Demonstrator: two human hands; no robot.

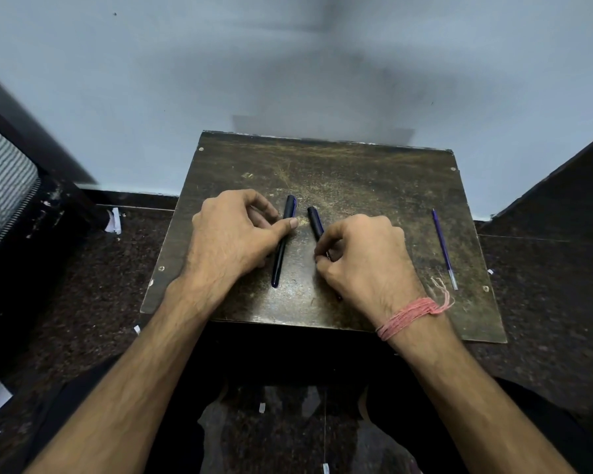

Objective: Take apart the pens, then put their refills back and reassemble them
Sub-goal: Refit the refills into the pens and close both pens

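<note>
Two dark blue pens lie near the middle of a worn brown board (356,172). The left pen (283,248) lies almost straight toward me; my left hand (230,234) rests over its far half, thumb and fingers pinching it. The right pen (315,222) slants to the right, its near part hidden under my right hand (367,261), whose fingers are curled around it. A thin purple refill (443,246) with a clear tip lies alone near the board's right edge.
The board sits on a small stand against a pale blue wall (288,80). Dark speckled floor (100,285) with small paper scraps surrounds it. A dark furniture frame (31,200) stands at the left, another dark panel (562,186) at the right.
</note>
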